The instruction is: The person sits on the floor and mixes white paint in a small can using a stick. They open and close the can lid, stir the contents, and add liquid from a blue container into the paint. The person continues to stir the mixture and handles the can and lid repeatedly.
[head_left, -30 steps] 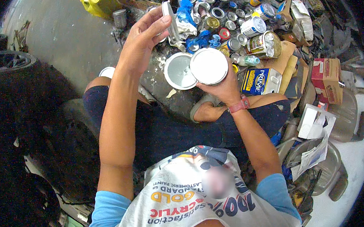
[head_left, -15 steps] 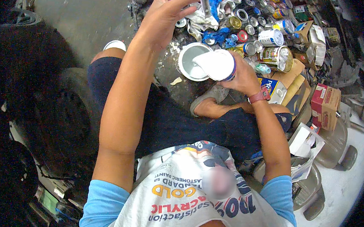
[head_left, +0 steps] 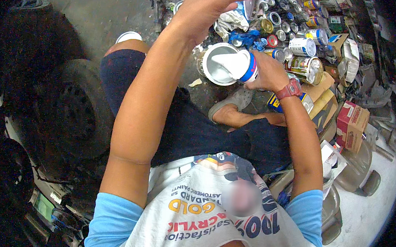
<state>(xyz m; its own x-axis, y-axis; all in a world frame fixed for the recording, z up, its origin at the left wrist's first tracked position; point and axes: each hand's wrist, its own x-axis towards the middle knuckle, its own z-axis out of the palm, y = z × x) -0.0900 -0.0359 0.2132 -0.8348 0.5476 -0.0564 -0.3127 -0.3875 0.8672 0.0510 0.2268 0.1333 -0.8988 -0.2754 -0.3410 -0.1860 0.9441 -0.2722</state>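
My right hand [head_left: 271,72], a red watch on its wrist, is closed around a white-and-blue paint can [head_left: 250,68]. The can is tipped to the left, its mouth over a round pail [head_left: 204,65]. Thick white paint [head_left: 227,61] runs from the can down into the pail, which has a pale inside. Farther up, my left hand [head_left: 213,5] is stretched forward past the pail, its fingers extended and partly cut off by the top edge. I see nothing held in it. Beyond its fingers lie a crumpled white cloth [head_left: 232,22] and blue rags [head_left: 245,37].
Many used paint cans [head_left: 303,47] crowd the floor at the far right. A large gold-coloured can [head_left: 306,69] lies near flattened cardboard [head_left: 321,97]. Farther right are a red-and-brown box [head_left: 351,125] and grey plastic chairs [head_left: 355,169]. A dark car wheel [head_left: 77,110] stands at left.
My left hand has moved forward and to the right. The tilted can and the pail appear slightly farther right in view, with paint still flowing between them.
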